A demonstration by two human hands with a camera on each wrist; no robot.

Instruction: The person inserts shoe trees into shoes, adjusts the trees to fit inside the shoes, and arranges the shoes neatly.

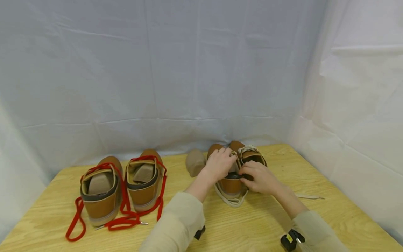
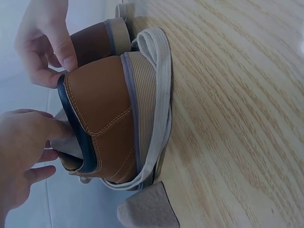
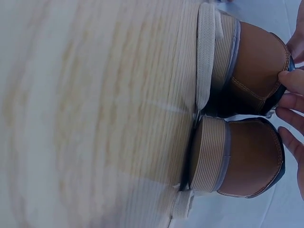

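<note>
Right hand point(image 1: 259, 178) is pinching the heel collar of the shoe point(image 1: 231, 183), which is standing on the table point(image 1: 252, 224) between both hands. Left hand point(image 1: 218, 163) is gripping paper stuffing point(image 2: 64, 137) inside it. A second shoe point(image 1: 250, 155) is standing just beyond. No writing is legible.

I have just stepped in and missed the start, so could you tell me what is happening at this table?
A person is working on a brown shoe with cream laces on the wooden table. The left hand reaches into its opening, where grey stuffing shows, while the right hand pinches the heel collar. Its mate stands close beside it. A loose paper wad lies to the left, and a second pair with red laces, still stuffed, stands further left.
</note>
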